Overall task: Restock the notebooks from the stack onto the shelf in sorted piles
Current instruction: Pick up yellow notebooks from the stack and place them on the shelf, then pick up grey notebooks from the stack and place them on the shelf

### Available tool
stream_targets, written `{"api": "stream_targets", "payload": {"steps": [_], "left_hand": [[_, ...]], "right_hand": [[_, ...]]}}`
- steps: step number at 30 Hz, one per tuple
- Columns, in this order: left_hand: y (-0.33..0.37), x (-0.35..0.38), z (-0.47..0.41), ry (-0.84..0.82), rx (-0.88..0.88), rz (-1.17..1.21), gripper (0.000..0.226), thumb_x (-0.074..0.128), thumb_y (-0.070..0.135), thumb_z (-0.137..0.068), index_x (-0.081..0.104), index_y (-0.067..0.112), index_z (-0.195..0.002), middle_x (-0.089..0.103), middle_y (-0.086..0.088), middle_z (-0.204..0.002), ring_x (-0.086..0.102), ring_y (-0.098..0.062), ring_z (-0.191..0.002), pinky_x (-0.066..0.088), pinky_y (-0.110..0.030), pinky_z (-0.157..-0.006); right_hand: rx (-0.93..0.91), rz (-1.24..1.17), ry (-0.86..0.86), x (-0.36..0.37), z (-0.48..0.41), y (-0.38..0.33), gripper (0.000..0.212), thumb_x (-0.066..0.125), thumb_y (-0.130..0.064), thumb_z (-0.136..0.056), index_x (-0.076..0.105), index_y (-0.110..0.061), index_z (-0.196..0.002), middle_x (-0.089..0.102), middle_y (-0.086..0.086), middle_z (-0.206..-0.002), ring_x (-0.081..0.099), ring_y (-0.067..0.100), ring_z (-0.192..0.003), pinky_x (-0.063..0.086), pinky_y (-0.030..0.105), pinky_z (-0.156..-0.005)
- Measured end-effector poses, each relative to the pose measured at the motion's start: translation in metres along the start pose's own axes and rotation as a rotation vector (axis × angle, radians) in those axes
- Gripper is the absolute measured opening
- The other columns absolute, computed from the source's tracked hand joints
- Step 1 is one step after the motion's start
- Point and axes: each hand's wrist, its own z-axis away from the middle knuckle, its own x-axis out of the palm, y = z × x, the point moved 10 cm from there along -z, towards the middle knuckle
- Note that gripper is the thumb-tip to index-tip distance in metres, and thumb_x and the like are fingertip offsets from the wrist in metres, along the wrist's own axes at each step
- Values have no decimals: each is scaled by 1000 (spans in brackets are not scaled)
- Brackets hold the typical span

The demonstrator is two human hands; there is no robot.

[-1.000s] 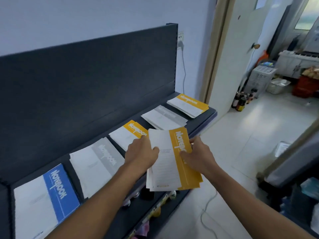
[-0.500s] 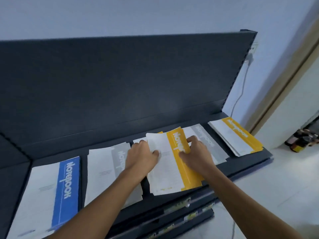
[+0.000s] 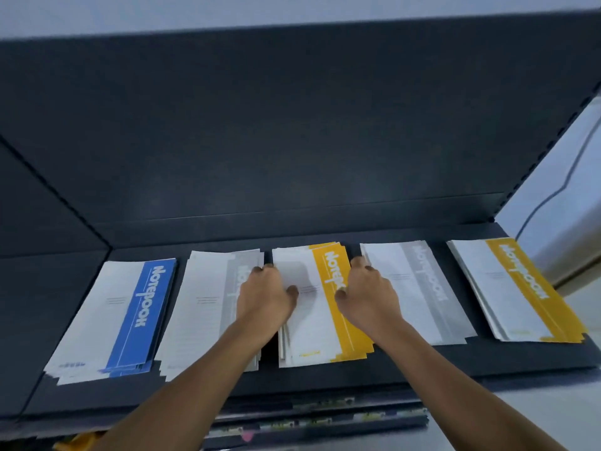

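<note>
Yellow-striped paper notebooks [image 3: 309,336] gripped by left hand [image 3: 265,294] and right hand [image 3: 369,296].

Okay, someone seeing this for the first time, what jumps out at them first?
The left hand and right hand grip the sides of the middle yellow pile on the dark shelf. The blue pile at far left and the far-right yellow pile are the other bright spots.

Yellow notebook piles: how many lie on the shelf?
2: the middle pile, gripped by the left hand and right hand; the far-right pile. None seems hidden.
</note>
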Motion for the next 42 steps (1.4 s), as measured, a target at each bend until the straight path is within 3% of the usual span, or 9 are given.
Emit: {"api": "stream_targets", "payload": {"steps": [7, 14, 19, 24, 26, 28, 35, 38, 42], "left_hand": [[-3, -11, 11, 88, -9, -5, 31, 63, 36, -94, 58, 10, -110, 59, -4, -104, 62, -26, -91, 47, -34, -69], [-27, -29, 22, 145, 9, 131, 21, 60, 30, -94, 61, 19, -112, 64, 4, -104, 63, -17, -88, 55, -35, -75], [-66, -52, 33, 144, 8, 201, 18, 62, 30, -95, 64, 23, -112, 68, 9, -102, 65, -8, -85, 59, -31, -79], [-139, -90, 57, 199, -101, 243, 17, 60, 31, -95, 66, 26, -109, 67, 16, -95, 62, -3, -81, 47, -14, -65], [-176, -113, 71, 241, -173, 249, 18, 58, 29, -94, 66, 26, -109, 68, 14, -97, 63, -4, -80, 49, -19, -67], [-215, -135, 89, 274, -251, 249, 20, 56, 29, -95, 66, 25, -112, 69, 12, -101, 65, -7, -81, 52, -24, -71], [-340, -204, 149, 421, -383, 211, 18, 56, 32, -96, 65, 25, -111, 68, 12, -97, 63, -1, -82, 48, -15, -69], [-393, -228, 168, 482, -411, 178, 18, 56, 32, -96, 65, 24, -109, 68, 12, -95, 63, -5, -83, 51, -21, -72], [-475, -261, 188, 522, -432, 117, 18, 54, 33, -94, 65, 26, -107, 65, 14, -92, 61, -3, -81, 45, -16, -64]], "right_hand": [[-77, 69, 81, -13, 2, -1, 23, 62, -20, -93, 41, -15, -102, 60, 4, -98, 51, 21, -73, 40, 31, -60], [-247, 117, 113, -15, 2, -37, 33, 58, -30, -96, 46, -14, -123, 62, 3, -111, 64, 26, -95, 38, 31, -63], [-442, -33, 54, 9, 10, -103, 39, 55, -29, -97, 44, -19, -133, 64, 1, -119, 65, 25, -100, 41, 30, -68], [-610, -75, -105, 50, 34, -193, 38, 53, -30, -98, 45, -22, -134, 62, 1, -123, 63, 27, -106, 51, 37, -85], [-684, -79, -150, 64, 48, -232, 34, 52, -31, -98, 47, -23, -131, 61, -1, -121, 62, 26, -106, 51, 38, -87], [-763, -67, -183, 78, 62, -272, 29, 52, -30, -98, 49, -22, -126, 62, -2, -118, 61, 27, -105, 50, 39, -86], [-995, -43, -282, 128, 130, -404, 29, 52, -32, -98, 51, -23, -125, 62, -4, -116, 61, 24, -102, 50, 37, -79], [-1090, -19, -309, 154, 165, -462, 28, 54, -33, -97, 51, -25, -124, 62, -6, -113, 61, 23, -99, 49, 36, -77], [-1138, -8, -316, 191, 204, -541, 29, 54, -35, -97, 51, -27, -125, 62, -8, -112, 58, 19, -90, 44, 34, -73]]}}
